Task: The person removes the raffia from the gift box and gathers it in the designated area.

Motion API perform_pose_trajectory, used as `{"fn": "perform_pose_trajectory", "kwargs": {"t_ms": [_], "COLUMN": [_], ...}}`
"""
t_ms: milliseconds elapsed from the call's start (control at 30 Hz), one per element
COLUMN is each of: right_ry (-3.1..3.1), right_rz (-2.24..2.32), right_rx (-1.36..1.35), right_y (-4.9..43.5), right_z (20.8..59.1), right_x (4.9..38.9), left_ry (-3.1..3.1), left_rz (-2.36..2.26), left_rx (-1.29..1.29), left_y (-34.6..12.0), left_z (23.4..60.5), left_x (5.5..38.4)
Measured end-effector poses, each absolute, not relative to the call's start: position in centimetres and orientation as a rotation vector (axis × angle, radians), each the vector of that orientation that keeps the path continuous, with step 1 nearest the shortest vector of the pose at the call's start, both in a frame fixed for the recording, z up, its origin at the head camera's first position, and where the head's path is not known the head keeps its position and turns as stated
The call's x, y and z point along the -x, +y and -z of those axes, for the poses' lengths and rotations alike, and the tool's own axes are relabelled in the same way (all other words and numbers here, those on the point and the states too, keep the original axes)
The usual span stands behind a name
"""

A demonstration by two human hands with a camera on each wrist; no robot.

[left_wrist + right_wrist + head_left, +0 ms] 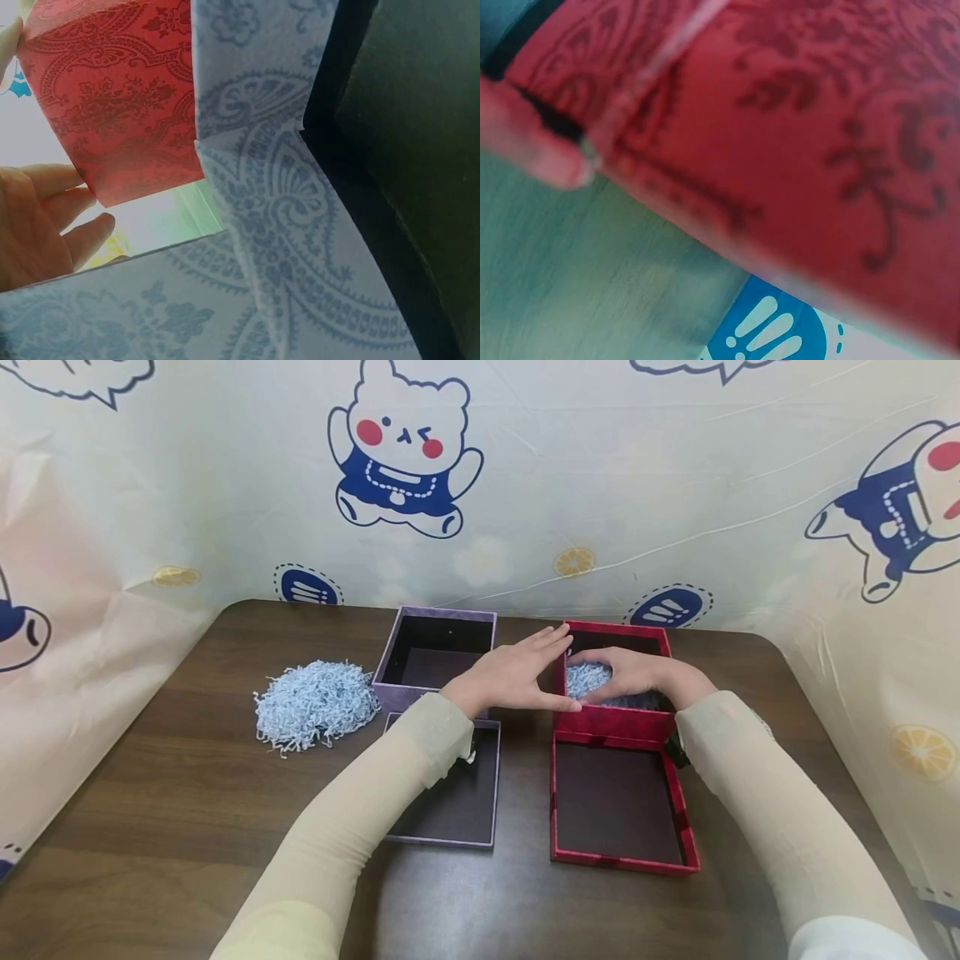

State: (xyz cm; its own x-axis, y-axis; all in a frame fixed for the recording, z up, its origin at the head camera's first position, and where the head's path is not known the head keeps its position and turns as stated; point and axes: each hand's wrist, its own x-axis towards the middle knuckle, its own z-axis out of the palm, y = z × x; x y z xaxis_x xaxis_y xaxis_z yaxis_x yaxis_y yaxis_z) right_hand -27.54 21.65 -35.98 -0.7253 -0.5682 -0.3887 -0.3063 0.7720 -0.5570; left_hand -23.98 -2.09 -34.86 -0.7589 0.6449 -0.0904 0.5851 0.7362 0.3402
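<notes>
My left hand (521, 675) reaches over to the left side of a red patterned box (615, 720). Its fingers are straight and spread, touching the box's edge at the back and front left corners. The left wrist view shows those fingers (88, 240) against the red wall. Inside the red box lies blue shredded paper (587, 677). Over it arches my right hand (637, 672), thumb and forefinger spread wide; its other fingers are hidden. In the right wrist view a blurred fingertip (562, 161) is at the box's edge.
A pile of blue shredded paper (315, 703) lies on the table (150, 793) at left. The purple box (435, 687) stands beside it, its lid (457, 810) in front, partly under my left sleeve. The red lid (618, 802) lies before the red box. A printed curtain (540, 468) hangs behind.
</notes>
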Motion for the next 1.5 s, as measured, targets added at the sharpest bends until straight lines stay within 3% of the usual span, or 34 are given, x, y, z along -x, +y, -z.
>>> {"fn": "perform_pose_trajectory", "kwargs": {"t_ms": [1500], "right_ry": [2.218], "right_rz": [0.837], "right_rx": [0.655], "right_y": [22.07], "right_z": [35.59], "right_x": [27.18], "left_ry": [2.748], "left_rz": [-0.437], "left_rx": [-0.953], "left_y": [-2.12], "left_z": [35.02], "left_x": [24.01]}}
